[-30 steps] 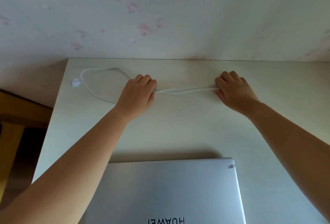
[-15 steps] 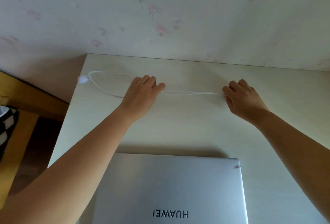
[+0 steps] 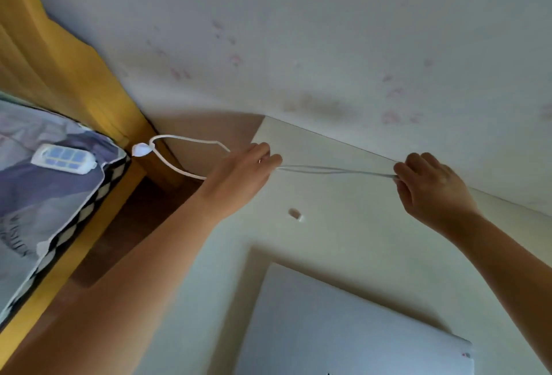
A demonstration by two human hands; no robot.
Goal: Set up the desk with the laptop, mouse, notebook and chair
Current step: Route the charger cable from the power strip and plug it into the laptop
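A white cable (image 3: pixel 331 170) stretches in the air above the pale desk (image 3: pixel 358 225), doubled between my two hands. My left hand (image 3: pixel 242 171) pinches its left part; a loop with a small white plug (image 3: pixel 141 149) hangs out past the desk's left edge. My right hand (image 3: pixel 430 186) grips the cable's other end near the wall. The closed silver laptop (image 3: pixel 343 324) lies on the desk at the bottom of the view, below both hands. No mouse, notebook or chair is in view.
A small white piece (image 3: pixel 295 214) lies on the desk between my hands and the laptop. Left of the desk stands a yellow wooden bed frame (image 3: pixel 44 294) with patterned bedding and a white power strip (image 3: pixel 64 158). Floral wallpaper (image 3: pixel 328 46) backs the desk.
Both hands have lifted the cable off the desk, and its loop and plug now hang beyond the left edge. The view has swung left, bringing the bed and power strip into sight.
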